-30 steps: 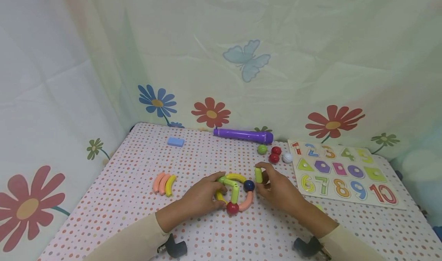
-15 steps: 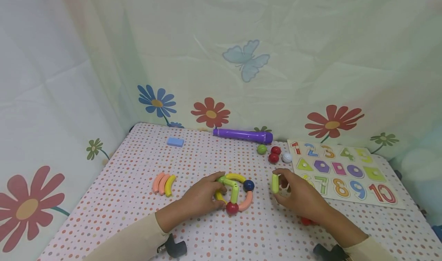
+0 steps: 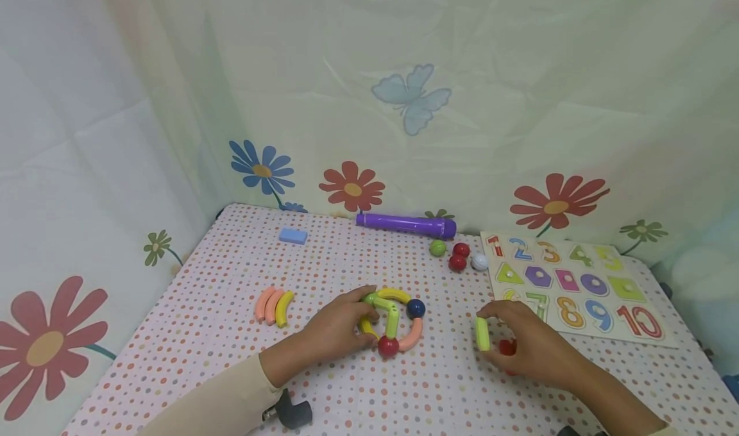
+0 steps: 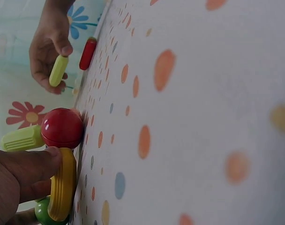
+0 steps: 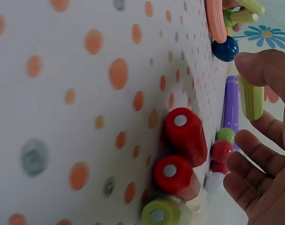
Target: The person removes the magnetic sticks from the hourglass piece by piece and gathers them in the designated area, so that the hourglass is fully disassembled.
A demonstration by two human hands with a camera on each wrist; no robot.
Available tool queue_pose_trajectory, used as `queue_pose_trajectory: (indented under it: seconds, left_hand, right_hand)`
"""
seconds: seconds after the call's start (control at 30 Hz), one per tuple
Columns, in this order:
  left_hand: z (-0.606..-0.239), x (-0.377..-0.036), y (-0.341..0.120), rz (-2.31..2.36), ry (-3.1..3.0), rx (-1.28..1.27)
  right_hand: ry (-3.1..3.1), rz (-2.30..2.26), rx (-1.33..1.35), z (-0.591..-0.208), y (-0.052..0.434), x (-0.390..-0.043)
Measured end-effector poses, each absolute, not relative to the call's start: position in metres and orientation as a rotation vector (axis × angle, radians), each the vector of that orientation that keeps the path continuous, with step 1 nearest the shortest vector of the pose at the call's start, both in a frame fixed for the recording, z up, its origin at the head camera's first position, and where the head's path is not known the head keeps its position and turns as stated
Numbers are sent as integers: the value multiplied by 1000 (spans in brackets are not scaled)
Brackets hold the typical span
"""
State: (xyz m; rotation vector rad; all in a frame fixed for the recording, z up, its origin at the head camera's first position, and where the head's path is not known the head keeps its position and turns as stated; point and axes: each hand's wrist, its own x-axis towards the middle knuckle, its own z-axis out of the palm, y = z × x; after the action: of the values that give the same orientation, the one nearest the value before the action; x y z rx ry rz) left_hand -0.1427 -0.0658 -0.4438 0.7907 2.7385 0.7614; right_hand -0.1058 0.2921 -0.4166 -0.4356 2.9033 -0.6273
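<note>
1. Since a second ago my right hand [image 3: 534,346] has carried the light green stick [image 3: 482,333] away from the ring of rods and balls [image 3: 392,320], out to the right and down toward the table [image 3: 219,308].
2. That hand pinches the stick upright between thumb and fingertips, just above the dotted cloth; the other fingers are loosely curved.
3. Short red sticks [image 5: 182,133] lie on the cloth right under that palm, with a green one [image 5: 159,213] beside them.
4. My left hand [image 3: 335,330] grips the ring's left side, thumb on the yellow curved piece [image 4: 63,183] next to the red ball [image 4: 62,127].
5. Three curved pieces [image 3: 274,306] lie left of the ring; loose balls [image 3: 458,256] and a number puzzle board [image 3: 577,288] sit farther back on the right.
</note>
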Motion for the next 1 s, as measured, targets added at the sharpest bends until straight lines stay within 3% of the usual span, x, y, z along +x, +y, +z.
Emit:
queue_pose_trajectory:
  seconds: [1.0]
  left_hand:
    - [-446,-143,-66,772,2736,787]
  right_hand:
    - [2874,-459,-410,-436,316,-90]
